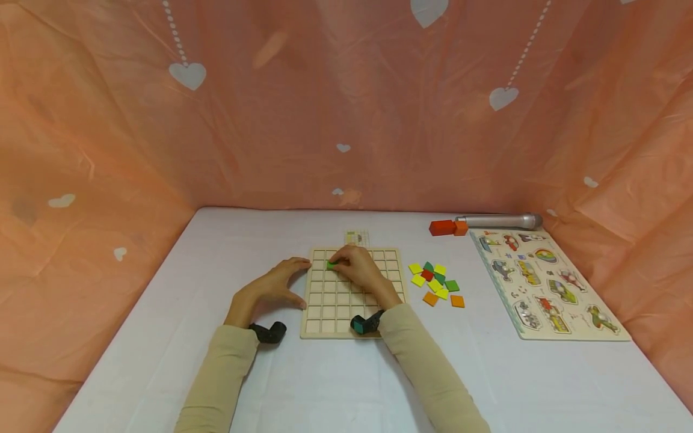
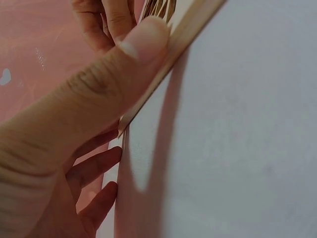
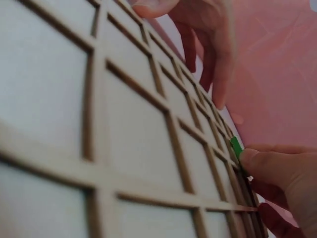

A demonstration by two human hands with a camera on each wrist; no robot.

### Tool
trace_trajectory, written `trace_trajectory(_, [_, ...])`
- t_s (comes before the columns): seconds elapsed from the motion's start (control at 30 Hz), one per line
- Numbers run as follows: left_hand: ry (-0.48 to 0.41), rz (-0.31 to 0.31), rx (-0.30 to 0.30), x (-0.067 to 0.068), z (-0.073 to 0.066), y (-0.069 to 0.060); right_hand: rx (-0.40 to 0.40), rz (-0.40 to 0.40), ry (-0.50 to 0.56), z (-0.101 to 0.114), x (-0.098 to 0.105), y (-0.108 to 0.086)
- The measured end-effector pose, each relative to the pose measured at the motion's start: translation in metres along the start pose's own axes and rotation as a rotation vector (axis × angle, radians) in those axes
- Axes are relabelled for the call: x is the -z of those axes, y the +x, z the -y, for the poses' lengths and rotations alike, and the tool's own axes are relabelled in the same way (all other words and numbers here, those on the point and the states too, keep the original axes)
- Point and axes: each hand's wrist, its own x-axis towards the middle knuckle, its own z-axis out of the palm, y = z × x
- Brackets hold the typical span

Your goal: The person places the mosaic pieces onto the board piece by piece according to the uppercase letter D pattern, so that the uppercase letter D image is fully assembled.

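A pale wooden grid board (image 1: pixel 329 313) with square cells lies on the white table. Over its upper left part, my right hand (image 1: pixel 358 267) pinches a small green tile (image 1: pixel 330 264) between thumb and fingertips. The right wrist view shows that green tile (image 3: pixel 236 147) tilted at the grid's far rows. My left hand (image 1: pixel 274 282) touches the board's left edge with thumb and fingers spread; in the left wrist view the thumb (image 2: pixel 143 42) lies against the wooden rim. Beyond the board's top edge is a small printed card (image 1: pixel 356 237), partly hidden by the right hand.
Loose yellow, green, red and orange tiles (image 1: pixel 435 286) lie right of the board. Farther back are a red block (image 1: pixel 441 228), an orange block (image 1: pixel 461 228) and a silver microphone (image 1: pixel 498 222). A picture puzzle board (image 1: pixel 549 288) lies at the right. Pink curtains surround the table.
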Motion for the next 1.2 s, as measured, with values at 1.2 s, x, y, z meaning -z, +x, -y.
trace_trajectory(1.2, [0.004, -0.003, -0.010, 0.000, 0.001, -0.001, 0.102, -0.054, 0.032, -0.015, 0.051, -0.030])
